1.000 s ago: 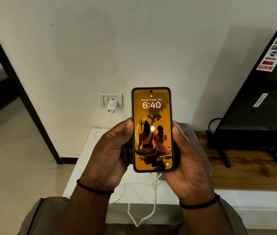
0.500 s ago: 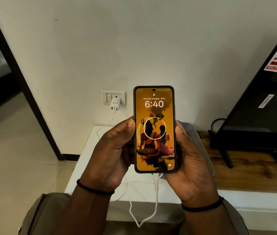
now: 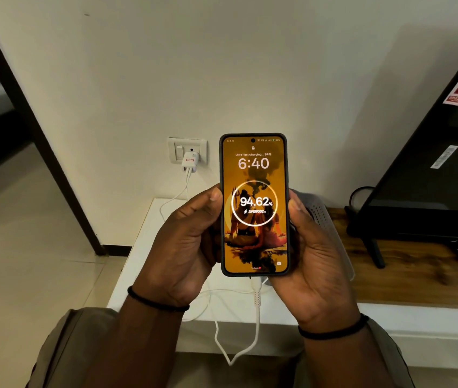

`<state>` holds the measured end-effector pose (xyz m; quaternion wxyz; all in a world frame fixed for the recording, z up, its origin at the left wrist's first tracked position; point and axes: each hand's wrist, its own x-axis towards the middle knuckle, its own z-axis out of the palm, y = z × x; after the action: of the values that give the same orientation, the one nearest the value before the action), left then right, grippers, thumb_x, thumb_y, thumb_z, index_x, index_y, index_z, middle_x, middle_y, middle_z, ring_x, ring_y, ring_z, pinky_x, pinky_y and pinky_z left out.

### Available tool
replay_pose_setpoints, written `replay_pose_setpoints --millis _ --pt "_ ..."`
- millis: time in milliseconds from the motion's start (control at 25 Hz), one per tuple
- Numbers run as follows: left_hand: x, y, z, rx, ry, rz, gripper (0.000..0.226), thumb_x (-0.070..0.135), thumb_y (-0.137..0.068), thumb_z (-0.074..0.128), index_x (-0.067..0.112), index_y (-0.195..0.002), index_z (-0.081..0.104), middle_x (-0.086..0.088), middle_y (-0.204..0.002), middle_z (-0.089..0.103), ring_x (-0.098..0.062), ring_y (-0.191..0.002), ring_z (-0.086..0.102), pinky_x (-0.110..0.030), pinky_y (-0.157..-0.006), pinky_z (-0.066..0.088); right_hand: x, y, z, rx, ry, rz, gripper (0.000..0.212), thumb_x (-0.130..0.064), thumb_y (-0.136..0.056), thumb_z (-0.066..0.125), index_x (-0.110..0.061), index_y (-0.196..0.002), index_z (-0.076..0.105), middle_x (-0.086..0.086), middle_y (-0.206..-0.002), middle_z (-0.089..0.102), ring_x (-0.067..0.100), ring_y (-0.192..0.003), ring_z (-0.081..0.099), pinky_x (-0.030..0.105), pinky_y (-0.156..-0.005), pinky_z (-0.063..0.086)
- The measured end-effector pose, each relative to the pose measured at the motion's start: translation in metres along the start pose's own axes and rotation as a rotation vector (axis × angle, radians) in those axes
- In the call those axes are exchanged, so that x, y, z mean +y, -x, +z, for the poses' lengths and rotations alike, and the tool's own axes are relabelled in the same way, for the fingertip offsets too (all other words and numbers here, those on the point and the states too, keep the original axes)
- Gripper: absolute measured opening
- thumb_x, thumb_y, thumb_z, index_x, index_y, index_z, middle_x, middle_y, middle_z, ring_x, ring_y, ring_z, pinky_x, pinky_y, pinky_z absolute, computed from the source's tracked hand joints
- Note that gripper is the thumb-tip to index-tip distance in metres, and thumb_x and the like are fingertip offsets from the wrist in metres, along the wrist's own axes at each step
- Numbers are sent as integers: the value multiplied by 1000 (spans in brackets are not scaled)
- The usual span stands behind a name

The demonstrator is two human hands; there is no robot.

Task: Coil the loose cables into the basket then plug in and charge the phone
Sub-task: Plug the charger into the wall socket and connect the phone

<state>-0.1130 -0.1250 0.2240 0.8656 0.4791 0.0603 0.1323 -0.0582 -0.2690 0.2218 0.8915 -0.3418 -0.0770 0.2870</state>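
Charging confirmed: dark-cased phone (image 3: 254,204) with orange lit screen clasped upright by left hand (image 3: 186,247) and right hand (image 3: 317,256), white cable (image 3: 256,298) plugged in. Next, probably setting down gently.

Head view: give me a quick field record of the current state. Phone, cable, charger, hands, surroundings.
phone: upright, screen on, lock screen reads 6:40, "Ultra-fast charging... 94%", ring shows 94.62%
left hand: grips the phone's left edge
right hand: grips the phone's right edge
cable: white, plugged into the phone's bottom, sags below the white shelf
charger: white, in the wall socket
basket: mostly hidden behind the right hand
TV: right, on wooden top
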Motion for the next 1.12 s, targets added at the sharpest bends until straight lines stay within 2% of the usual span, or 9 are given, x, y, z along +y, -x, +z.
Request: replay_pose_setpoints --millis 160,280,400,480,640,840,920,1040,1120 --pt "-1 0 -1 14 -11 -6 32 30 -85 52 20 -105 75 -5 -107 74 -23 -97 71 -38 -75 61 3 -1 -2 -6 4 0 54 -25 -85 63 -11 -137 54 17 -136 58 40 -128 52 69 -107 30" --pt "-2 0 -2 21 -4 -8 31 30 -85 52 21 -105 75 -5 -108 74 -23 -98 71 -38 -76 61 3 -1 -4 -20 4 1 52 -24 -87 60 -11 -137 54 17 -136 58 40 -128 52 69 -107 30" --pt "-4 0 -2 16 -3 -13 30 30 -85 52 23 -101 76 -4 -107 74 -23 -97 72 -37 -74 61 4 -2 -6 -33 -1 -5 66 -25 -75 78 -11 -136 55 18 -138 56 41 -130 50 70 -108 27" --pt "-4 0 -2 12 -5 -15 30 30 -84 51 25 -99 78 -3 -105 75 -21 -96 72 -37 -73 61 5 -3 -8 -39 -3 -15 72 -25 -71 83 -10 -135 55 19 -139 55 42 -131 49 71 -108 26" --pt "-5 -1 -2 5 8 -17 31 30 -86 50 23 -103 76 -5 -108 74 -23 -99 71 -39 -77 60 5 -3 -11 -54 -13 -11 64 -24 -76 78 -10 -134 56 19 -139 55 41 -130 49 70 -108 27" --pt "-7 -3 -5 8 15 -25 31 30 -86 50 24 -102 76 -4 -109 74 -23 -100 71 -39 -78 60 4 -2 -8 -4 -4 -6 42 -21 -89 53 -10 -129 61 18 -131 61 40 -124 55 68 -107 31" --pt "-8 -3 -6 10 16 -29 31 30 -86 50 24 -103 76 -5 -109 74 -23 -100 71 -41 -80 60 6 -4 -9 -17 2 -5 45 -23 -86 61 -12 -129 61 17 -133 60 39 -126 54 67 -106 32" --pt "-7 -3 -6 6 10 -31 33 29 -87 50 21 -107 74 -6 -111 73 -24 -101 70 -40 -80 60 9 -7 -13 -38 1 -8 63 -26 -73 79 -13 -132 59 17 -137 57 39 -128 53 67 -105 33" --pt "-7 -3 -5 2 5 -30 34 29 -88 50 19 -112 72 -7 -112 73 -24 -101 70 -38 -77 60 10 -8 -16 -43 -7 -8 67 -26 -71 81 -13 -133 58 17 -138 57 39 -128 52 66 -105 33"
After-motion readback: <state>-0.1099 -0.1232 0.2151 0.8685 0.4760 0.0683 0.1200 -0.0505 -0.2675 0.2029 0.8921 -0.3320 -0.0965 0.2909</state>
